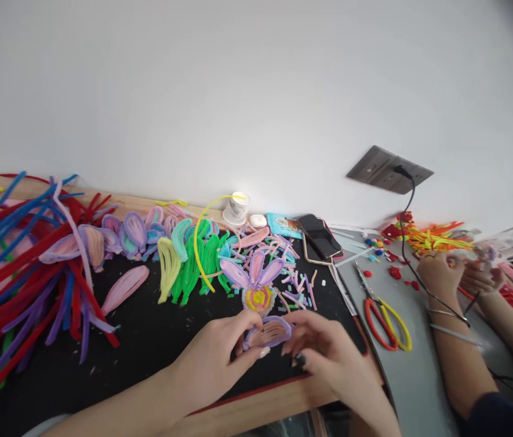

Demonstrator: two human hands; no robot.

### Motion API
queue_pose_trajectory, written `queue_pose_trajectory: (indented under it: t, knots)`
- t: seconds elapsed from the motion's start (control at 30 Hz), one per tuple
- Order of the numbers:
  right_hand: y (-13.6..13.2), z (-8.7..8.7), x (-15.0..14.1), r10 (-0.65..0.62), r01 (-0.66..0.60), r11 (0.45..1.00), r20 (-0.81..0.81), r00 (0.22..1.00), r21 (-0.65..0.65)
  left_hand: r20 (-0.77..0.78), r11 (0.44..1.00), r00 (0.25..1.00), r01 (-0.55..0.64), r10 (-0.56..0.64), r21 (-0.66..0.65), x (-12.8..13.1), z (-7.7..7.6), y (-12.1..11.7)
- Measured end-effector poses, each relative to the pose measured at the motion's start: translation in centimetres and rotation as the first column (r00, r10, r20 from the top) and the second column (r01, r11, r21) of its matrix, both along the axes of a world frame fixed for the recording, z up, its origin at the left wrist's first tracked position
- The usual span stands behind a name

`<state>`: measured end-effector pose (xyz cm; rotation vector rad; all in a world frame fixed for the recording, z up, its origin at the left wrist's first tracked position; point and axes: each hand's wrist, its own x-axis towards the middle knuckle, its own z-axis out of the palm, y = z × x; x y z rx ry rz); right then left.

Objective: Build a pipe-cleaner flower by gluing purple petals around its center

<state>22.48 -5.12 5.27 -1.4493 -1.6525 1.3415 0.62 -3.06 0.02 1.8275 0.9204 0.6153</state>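
Near the table's front edge, my left hand pinches the left end of a purple-edged, peach-centred pipe-cleaner petal. My right hand has its curled fingers at the petal's right end; part of their contact is hidden. Just beyond lies a pipe-cleaner flower with a yellow and pink round centre and three purple-and-pink petals pointing away from me. Green pipe-cleaner leaves lie to its left, beside a pale yellow one. A single pink petal rests farther left on the black mat.
Red, blue and purple pipe cleaners heap at the left. Cut pipe-cleaner pieces are scattered right of the flower. A paper cup, a phone and pliers stand or lie around. Another person's hands work at the right.
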Motion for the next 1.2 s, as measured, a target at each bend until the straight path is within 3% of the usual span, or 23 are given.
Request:
queue_pose_trajectory:
  t: [0.07, 0.17, 0.37, 0.47, 0.6, 0.77, 0.93, 1.03, 1.1, 1.2]
  knots:
    - [0.0, -0.4, -1.8, -0.001, 0.002, 0.999, 0.038, 0.999, -0.036, -0.002, 1.0, 1.0, 0.019, -0.019, 0.013, 0.0, 0.0, 0.1]
    - [0.5, -1.1, -3.4, -0.069, 0.066, 0.997, 0.083, 0.994, 0.035, -0.032, 0.999, 0.999, 0.029, -0.028, 0.028, 0.0, 0.1, 0.1]
    - [1.6, -1.2, -3.1, -0.032, 0.031, 0.999, 0.021, 0.999, 0.045, -0.041, 0.997, 0.999, 0.038, -0.036, 0.06, -0.1, 0.4, -0.1]
    - [2.6, -1.1, -2.1, -0.192, 0.191, 0.979, 0.001, 0.981, 0.073, -0.008, 0.992, 0.999, -0.043, 0.044, 0.116, -0.2, 0.2, -0.1]
    - [4.5, -1.7, -1.0, -0.439, 0.42, 0.886, 0.07, 0.896, 0.196, 0.003, 0.961, 0.997, -0.077, 0.079, 0.264, -0.2, 0.0, 0.2]
    - [6.2, -3.0, -1.3, -0.464, 0.432, 0.861, 0.07, 0.883, 0.27, -0.084, 0.934, 0.996, 0.013, 0.018, 0.356, 0.1, -0.4, 0.6]
    - [6.3, -3.3, -1.6, -0.473, 0.445, 0.848, 0.031, 0.881, 0.287, -0.098, 0.952, 0.995, 0.033, -0.003, 0.305, 0.3, -0.6, 0.7]
    - [6.1, -3.4, -1.4, -0.473, 0.477, 0.856, -0.07, 0.878, 0.202, -0.038, 0.973, 0.998, -0.04, 0.05, 0.227, 0.4, -0.6, 0.7]
    - [5.9, -3.5, -1.5, -0.438, 0.456, 0.881, -0.149, 0.887, 0.125, 0.007, 0.98, 0.991, -0.134, 0.134, 0.149, 0.5, -0.5, 0.8]
    - [5.4, -3.3, -2.5, -0.309, 0.326, 0.944, -0.221, 0.925, 0.047, 0.073, 0.979, 0.976, -0.205, 0.205, 0.004, 0.7, -0.2, 1.2]
